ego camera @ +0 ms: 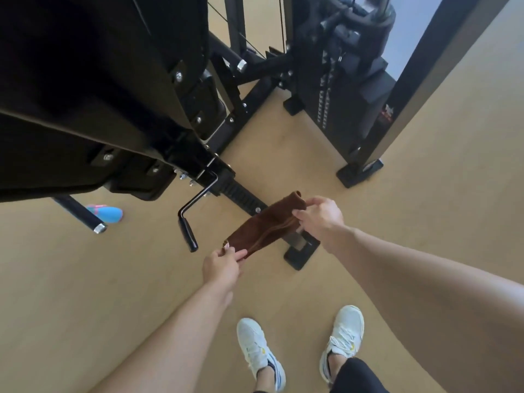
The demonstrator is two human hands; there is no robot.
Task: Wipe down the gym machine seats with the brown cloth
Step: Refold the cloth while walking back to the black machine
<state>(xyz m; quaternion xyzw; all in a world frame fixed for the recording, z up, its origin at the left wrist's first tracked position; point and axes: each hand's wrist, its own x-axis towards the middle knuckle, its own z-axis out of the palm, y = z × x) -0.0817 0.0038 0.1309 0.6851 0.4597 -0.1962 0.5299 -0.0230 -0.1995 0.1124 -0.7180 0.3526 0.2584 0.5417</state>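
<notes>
Both arms extend forward at frame centre: left hand [221, 265] and right hand [319, 218] pinch opposite ends of the folded brown fabric cloth [265, 225].

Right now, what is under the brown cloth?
The brown cloth, stretched between the left hand and right hand, covers part of the machine's black floor rail; its foot shows beyond.
</notes>
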